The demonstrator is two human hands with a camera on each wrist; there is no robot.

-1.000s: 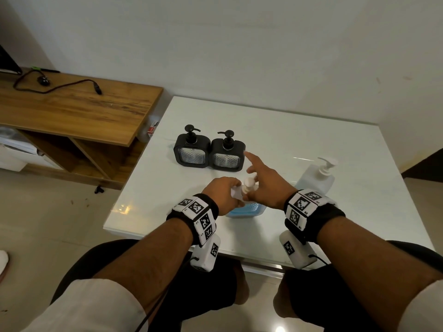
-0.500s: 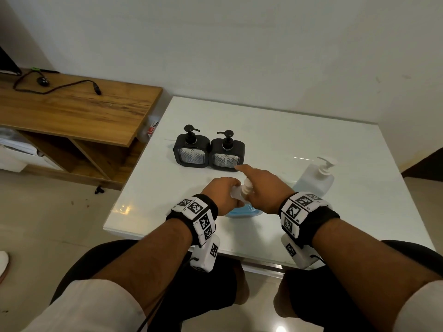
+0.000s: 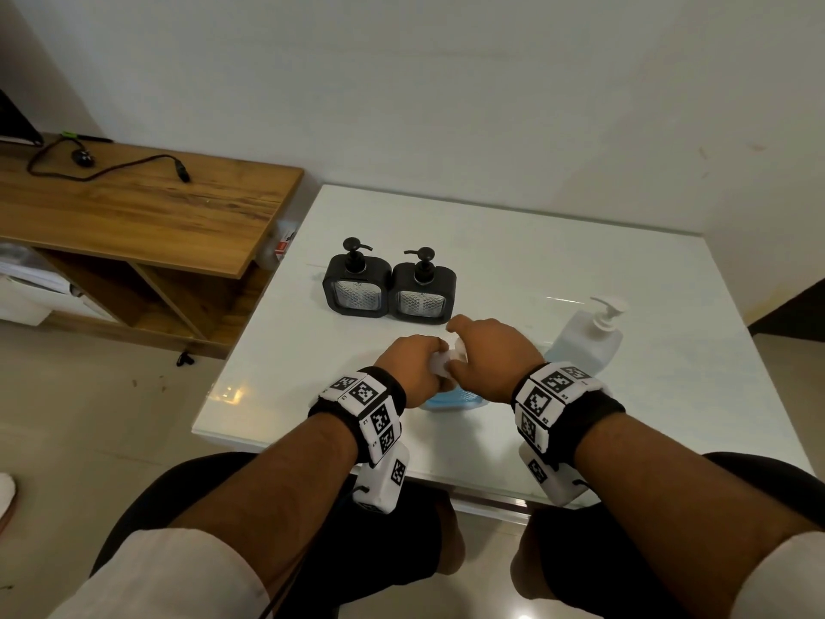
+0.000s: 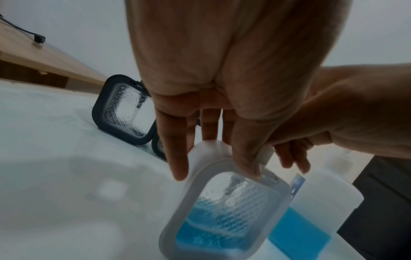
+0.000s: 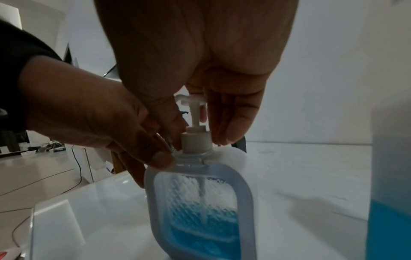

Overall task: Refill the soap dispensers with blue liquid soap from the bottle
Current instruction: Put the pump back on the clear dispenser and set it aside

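— Both hands meet on one thing? What does each have?

— Yes. Left hand (image 4: 222, 84) curls its fingers (image 4: 175, 149) round the top corner of the white dispenser (image 4: 224, 207), thumb on the front. Right hand (image 5: 200, 58) closes fingers and thumb round the pump collar (image 5: 195, 142) at its neck

— Which way does it stand?

— Upright on the table (image 3: 513, 243), long axis vertical, pump head (image 5: 191, 100) on top, its window facing the person

— How does it look?

— Rounded white frame, ribbed clear window, blue soap (image 5: 206, 234) filling roughly the lower half, a thin tube running down into it

— And beyond the hands?

— Two black dispensers (image 3: 389, 285) stand touching, just past the fingertips. Clear bottle (image 3: 589, 337), blue liquid low in it, stands just right of the right hand
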